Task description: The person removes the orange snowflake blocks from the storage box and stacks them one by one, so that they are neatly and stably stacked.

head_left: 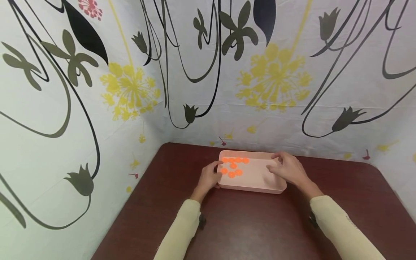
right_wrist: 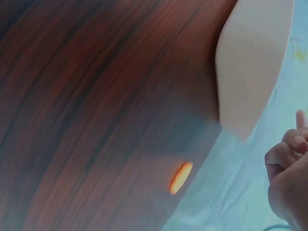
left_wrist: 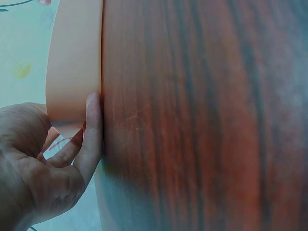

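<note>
My left sleeve and right sleeve are both a pale, creamy yellow – and they stop before my bare left hand and right hand. A small black lump shows beside the left sleeve – and a black bit beside the right.

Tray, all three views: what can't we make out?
- Tray interior: both wrist views, hidden by its outer wall.
- Orange pieces in it: head view, too small to read surface detail.
- Right hand: right wrist view, cut off by the right edge.
- Lone orange piece on the table: right wrist view only; not visible in head view, probably behind the right hand.
</note>
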`<act>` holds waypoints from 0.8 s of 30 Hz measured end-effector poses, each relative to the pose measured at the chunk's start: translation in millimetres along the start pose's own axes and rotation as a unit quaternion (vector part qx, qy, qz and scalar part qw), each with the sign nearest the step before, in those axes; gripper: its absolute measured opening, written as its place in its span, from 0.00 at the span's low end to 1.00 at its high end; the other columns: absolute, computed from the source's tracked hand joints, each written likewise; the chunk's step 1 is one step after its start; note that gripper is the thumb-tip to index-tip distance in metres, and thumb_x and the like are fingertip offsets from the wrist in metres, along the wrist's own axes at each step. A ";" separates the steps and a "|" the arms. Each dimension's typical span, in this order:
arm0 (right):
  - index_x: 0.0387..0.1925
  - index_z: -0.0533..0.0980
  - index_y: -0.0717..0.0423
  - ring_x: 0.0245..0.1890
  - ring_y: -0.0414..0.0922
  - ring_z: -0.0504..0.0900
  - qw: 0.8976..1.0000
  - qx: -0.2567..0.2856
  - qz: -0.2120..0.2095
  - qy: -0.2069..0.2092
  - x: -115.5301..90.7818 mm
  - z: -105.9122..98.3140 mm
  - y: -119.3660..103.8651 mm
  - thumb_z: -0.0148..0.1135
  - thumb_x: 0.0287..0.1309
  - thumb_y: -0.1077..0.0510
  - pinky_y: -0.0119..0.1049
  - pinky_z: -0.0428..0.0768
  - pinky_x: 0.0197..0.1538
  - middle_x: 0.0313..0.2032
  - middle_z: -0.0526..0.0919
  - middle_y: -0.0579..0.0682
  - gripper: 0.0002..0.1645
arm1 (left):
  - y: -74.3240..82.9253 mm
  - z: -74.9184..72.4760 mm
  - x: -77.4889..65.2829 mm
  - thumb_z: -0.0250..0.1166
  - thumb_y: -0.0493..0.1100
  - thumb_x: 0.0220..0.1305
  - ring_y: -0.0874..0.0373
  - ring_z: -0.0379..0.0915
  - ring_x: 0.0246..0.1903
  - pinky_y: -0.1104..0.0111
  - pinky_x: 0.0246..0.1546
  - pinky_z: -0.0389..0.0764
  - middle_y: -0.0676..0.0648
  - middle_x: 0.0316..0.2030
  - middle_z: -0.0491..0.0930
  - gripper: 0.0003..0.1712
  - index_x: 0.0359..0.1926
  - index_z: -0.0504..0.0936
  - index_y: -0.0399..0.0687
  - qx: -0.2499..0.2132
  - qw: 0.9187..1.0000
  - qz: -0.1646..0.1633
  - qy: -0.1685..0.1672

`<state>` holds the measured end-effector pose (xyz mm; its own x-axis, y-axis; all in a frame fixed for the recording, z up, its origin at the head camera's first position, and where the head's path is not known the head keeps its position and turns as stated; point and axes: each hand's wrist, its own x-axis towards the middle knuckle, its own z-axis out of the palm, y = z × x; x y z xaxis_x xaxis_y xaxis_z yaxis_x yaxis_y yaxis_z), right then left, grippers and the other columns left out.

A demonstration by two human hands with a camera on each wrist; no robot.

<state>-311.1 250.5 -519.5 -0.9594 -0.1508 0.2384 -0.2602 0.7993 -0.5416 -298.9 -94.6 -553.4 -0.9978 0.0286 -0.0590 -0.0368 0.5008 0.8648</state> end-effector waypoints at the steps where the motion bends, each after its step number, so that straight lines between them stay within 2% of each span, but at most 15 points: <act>1: 0.57 0.81 0.50 0.43 0.53 0.81 1.000 0.007 0.003 -0.008 1.0 2.7 -3.5 0.72 0.60 0.33 0.43 0.77 0.39 0.47 0.85 0.59 0.33 | 0.2 0.3 -0.1 0.64 0.32 0.68 0.57 0.75 0.14 0.63 0.15 0.85 0.40 0.47 0.82 0.30 0.69 0.79 0.58 0.000 1.000 -0.001 0.000; 3: 0.58 0.80 0.49 0.51 0.55 0.82 1.000 0.017 0.006 -0.021 2.8 8.3 -10.6 0.72 0.60 0.33 0.48 0.81 0.46 0.53 0.85 0.59 0.34 | 0.5 0.8 -0.1 0.64 0.32 0.68 0.56 0.75 0.14 0.63 0.15 0.85 0.40 0.44 0.82 0.31 0.69 0.79 0.58 -0.001 1.000 -0.001 0.001; 6: 0.57 0.81 0.51 0.54 0.54 0.82 0.999 0.028 -0.002 -0.029 6.4 19.6 -20.4 0.75 0.58 0.37 0.50 0.82 0.48 0.53 0.85 0.57 0.33 | 1.5 1.6 0.0 0.64 0.31 0.67 0.56 0.75 0.14 0.63 0.15 0.85 0.41 0.38 0.81 0.32 0.69 0.79 0.57 -0.002 1.000 -0.002 0.002; 9: 0.52 0.83 0.53 0.45 0.52 0.80 0.999 0.024 -0.032 -0.020 10.3 32.5 -29.7 0.78 0.53 0.42 0.44 0.78 0.43 0.41 0.84 0.55 0.29 | 2.6 2.0 0.0 0.64 0.31 0.67 0.56 0.75 0.14 0.63 0.15 0.85 0.41 0.33 0.80 0.32 0.69 0.79 0.56 0.000 1.000 -0.005 0.000; 11: 0.50 0.84 0.55 0.40 0.50 0.77 0.998 0.025 -0.045 -0.020 11.6 40.8 -35.9 0.79 0.52 0.45 0.39 0.74 0.40 0.36 0.82 0.54 0.28 | 3.1 2.3 0.4 0.64 0.32 0.68 0.56 0.76 0.15 0.63 0.15 0.85 0.42 0.33 0.79 0.31 0.69 0.79 0.57 0.001 1.000 -0.010 -0.001; 13: 0.50 0.84 0.55 0.37 0.48 0.76 0.998 0.033 -0.048 -0.027 11.6 47.5 -42.2 0.79 0.52 0.46 0.38 0.72 0.39 0.36 0.82 0.53 0.27 | 3.6 2.2 0.7 0.65 0.32 0.68 0.56 0.76 0.15 0.63 0.15 0.86 0.43 0.34 0.79 0.31 0.69 0.79 0.58 0.004 1.000 -0.015 -0.001; 17: 0.53 0.82 0.53 0.37 0.47 0.76 0.996 0.055 -0.033 -0.056 10.9 60.5 -52.3 0.78 0.53 0.45 0.38 0.74 0.40 0.43 0.83 0.52 0.29 | 3.3 1.1 0.8 0.65 0.33 0.68 0.55 0.77 0.15 0.63 0.15 0.85 0.42 0.35 0.80 0.31 0.70 0.79 0.58 0.008 1.000 -0.015 0.003; 24: 0.52 0.80 0.52 0.33 0.44 0.74 0.996 0.032 -0.033 -0.070 13.1 83.8 -54.6 0.79 0.51 0.43 0.37 0.72 0.36 0.36 0.80 0.49 0.30 | 1.6 0.5 -0.6 0.65 0.33 0.68 0.57 0.75 0.13 0.63 0.14 0.85 0.42 0.31 0.79 0.30 0.69 0.79 0.57 0.011 1.000 -0.006 0.006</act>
<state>-318.6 156.2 -554.4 -0.9446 -0.2851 0.1624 -0.3251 0.7469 -0.5801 -298.3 -93.4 -552.2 -0.9979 0.0128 -0.0635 -0.0476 0.5195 0.8532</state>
